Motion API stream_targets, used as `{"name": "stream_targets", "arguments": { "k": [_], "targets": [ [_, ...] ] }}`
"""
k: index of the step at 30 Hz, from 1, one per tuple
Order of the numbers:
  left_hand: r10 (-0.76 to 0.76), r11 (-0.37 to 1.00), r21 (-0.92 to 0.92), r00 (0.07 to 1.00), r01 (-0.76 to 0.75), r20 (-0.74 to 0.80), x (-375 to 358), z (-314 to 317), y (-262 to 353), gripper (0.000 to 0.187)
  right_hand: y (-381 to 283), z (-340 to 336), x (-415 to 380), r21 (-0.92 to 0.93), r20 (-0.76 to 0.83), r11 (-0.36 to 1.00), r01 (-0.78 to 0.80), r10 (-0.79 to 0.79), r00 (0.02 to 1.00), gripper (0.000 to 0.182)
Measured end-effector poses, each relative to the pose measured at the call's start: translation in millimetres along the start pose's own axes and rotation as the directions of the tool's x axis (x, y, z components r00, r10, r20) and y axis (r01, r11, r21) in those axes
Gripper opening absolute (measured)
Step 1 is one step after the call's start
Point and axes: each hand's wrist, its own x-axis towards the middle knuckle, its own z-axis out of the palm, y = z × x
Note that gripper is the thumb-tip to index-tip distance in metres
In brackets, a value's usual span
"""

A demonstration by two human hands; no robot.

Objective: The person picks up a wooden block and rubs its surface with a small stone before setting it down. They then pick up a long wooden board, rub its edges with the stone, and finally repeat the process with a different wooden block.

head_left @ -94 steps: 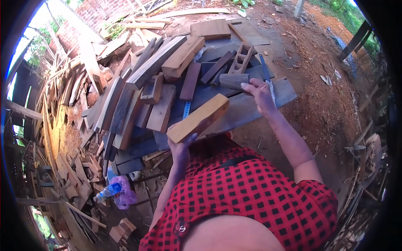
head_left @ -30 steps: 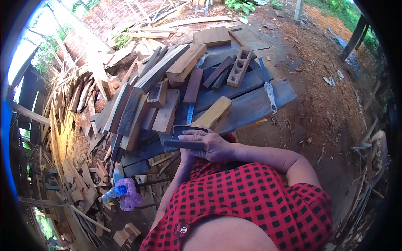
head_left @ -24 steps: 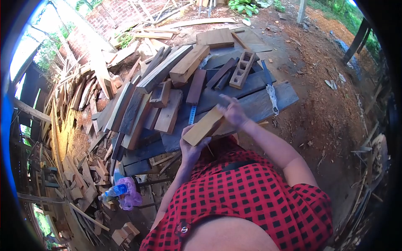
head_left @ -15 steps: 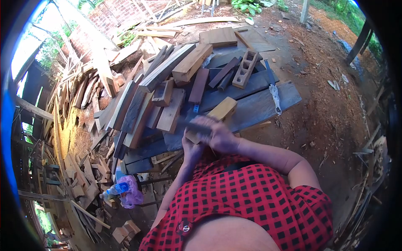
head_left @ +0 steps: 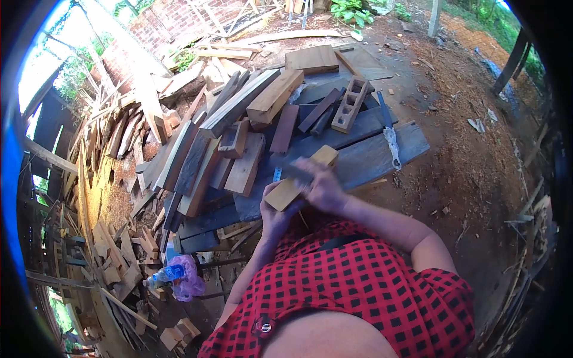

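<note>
A light yellow wooden block [head_left: 283,194] slants across the near side of the work surface, its far end toward the upper right. Wrapped round the near end is my left hand [head_left: 276,218]. My right hand [head_left: 325,190] is closed on a dark flat tool [head_left: 297,173], which lies over the middle of the block and is blurred by motion. A small blue-and-white piece [head_left: 277,173], perhaps a tape measure's end, shows just beyond my left hand. Beyond the block are a dark reddish bar [head_left: 284,129] and a brown block [head_left: 245,164].
Stacked timber [head_left: 239,102] covers the left of the dark plank surface [head_left: 382,154]. A block with square holes [head_left: 351,104] and a chisel-like tool [head_left: 389,132] lie at the right. A plastic bottle [head_left: 167,274] and pink bag [head_left: 188,279] are lower left, near wood scraps.
The dark tool and my right hand have moved right along the block, uncovering more of its near end. The view has shifted slightly.
</note>
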Motion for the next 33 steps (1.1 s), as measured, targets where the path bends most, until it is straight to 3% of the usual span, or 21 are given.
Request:
{"name": "stream_targets", "arguments": {
  "k": [1, 3, 4, 5, 6, 7, 8, 9, 11, 13, 15, 17, 19, 22, 23, 24, 25, 26, 27, 28, 33],
  "targets": [
    [-0.002, 1.000, 0.002, 1.000, 0.002, -0.001, -2, -2, -3, 0.052, -18, 3, -4, 0.159, 0.090, 0.981, 0.114, -0.129, 0.988, 0.035],
    [-0.129, 0.978, -0.163, 0.992, 0.129, 0.008, -5, -4, -7, 0.054, -26, 10, -12, 0.106, 0.152, 0.974, 0.198, -0.213, 0.965, 0.036],
    [-0.130, 0.978, -0.161, 0.991, 0.130, 0.006, -5, -5, -8, 0.054, -28, 12, -13, 0.056, 0.217, 0.956, 0.287, -0.292, 0.931, 0.037],
    [-0.021, 0.998, -0.066, 1.000, 0.020, -0.009, -2, -5, -7, 0.053, -19, 6, -5, 0.088, 0.225, 0.947, 0.308, -0.320, 0.920, 0.037],
    [0.092, 0.995, 0.029, 0.996, -0.092, -0.013, -1, -4, -7, 0.052, -2, 2, 1, 0.186, 0.164, 0.970, 0.158, -0.189, 0.968, 0.038],
    [0.058, 0.998, 0.035, 0.998, -0.057, -0.011, -1, -2, -2, 0.053, 22, -3, 8, 0.289, 0.118, 0.957, 0.012, -0.048, 0.992, 0.039],
    [0.060, 0.998, 0.033, 0.998, -0.060, -0.014, -1, -2, 1, 0.053, 54, -12, 13, -0.035, 0.089, 0.998, -0.049, 0.052, 0.995, 0.041],
    [0.008, 0.999, -0.040, 1.000, -0.008, -0.005, -2, -2, 2, 0.053, 84, -20, 17, -0.352, 0.027, 0.928, -0.119, 0.137, 0.990, 0.043],
    [-0.040, 0.993, -0.112, 0.999, 0.041, 0.011, -2, 0, 12, 0.054, 117, -29, 24, -0.406, -0.178, 0.876, -0.260, 0.203, 0.963, 0.044],
    [-0.255, 0.957, -0.137, 0.967, 0.256, 0.030, -2, -1, 27, 0.056, 132, -19, 23, -0.362, -0.234, 0.894, -0.265, 0.188, 0.954, 0.042],
    [-0.250, 0.937, -0.240, 0.967, 0.253, 0.045, -3, -4, 25, 0.054, 124, -19, 22, -0.316, -0.292, 0.911, -0.265, 0.173, 0.941, 0.041],
    [-0.245, 0.906, -0.341, 0.968, 0.251, 0.060, -4, -12, 19, 0.053, 114, -19, 18, -0.154, -0.279, 0.929, -0.338, 0.287, 0.917, 0.038],
    [-0.479, 0.640, -0.595, 0.858, 0.487, 0.187, -6, -24, 5, 0.047, 115, -17, 15, -0.117, -0.263, 0.933, -0.339, 0.300, 0.917, 0.037],
    [-0.500, 0.658, -0.562, 0.849, 0.501, 0.171, -10, -24, -9, 0.044, 116, -12, 12, -0.093, -0.254, 0.930, -0.357, 0.324, 0.911, 0.036],
    [-0.498, 0.659, -0.563, 0.850, 0.499, 0.170, -11, -19, -7, 0.044, 114, -14, 13, -0.109, -0.263, 0.921, -0.373, 0.335, 0.905, 0.037],
    [-0.417, 0.719, -0.575, 0.904, 0.390, 0.092, -12, -12, -5, 0.045, 114, -20, 14, -0.111, -0.262, 0.922, -0.371, 0.333, 0.906, 0.037],
    [-0.330, 0.768, -0.578, 0.944, 0.276, 0.013, -14, -8, -2, 0.046, 114, -30, 17, -0.067, -0.164, 0.883, -0.465, 0.450, 0.878, 0.037],
    [-0.330, 0.765, -0.582, 0.944, 0.276, 0.013, -12, -7, -1, 0.046, 110, -39, 19, -0.033, -0.059, 0.830, -0.557, 0.555, 0.830, 0.038],
    [-0.123, 0.913, -0.396, 0.992, 0.103, -0.025, -9, -5, 1, 0.048, 102, -46, 20, -0.038, -0.058, 0.828, -0.559, 0.557, 0.829, 0.038],
    [0.091, 0.978, -0.189, 0.996, -0.092, -0.017, -7, -3, 3, 0.051, 94, -52, 19, -0.016, -0.052, 0.850, -0.527, 0.526, 0.849, 0.039],
    [0.050, 0.992, -0.119, 0.997, -0.042, 0.064, -5, -4, 15, 0.062, 85, -31, 4, -0.012, -0.106, 0.926, -0.378, 0.375, 0.921, 0.042]
  ]
}}
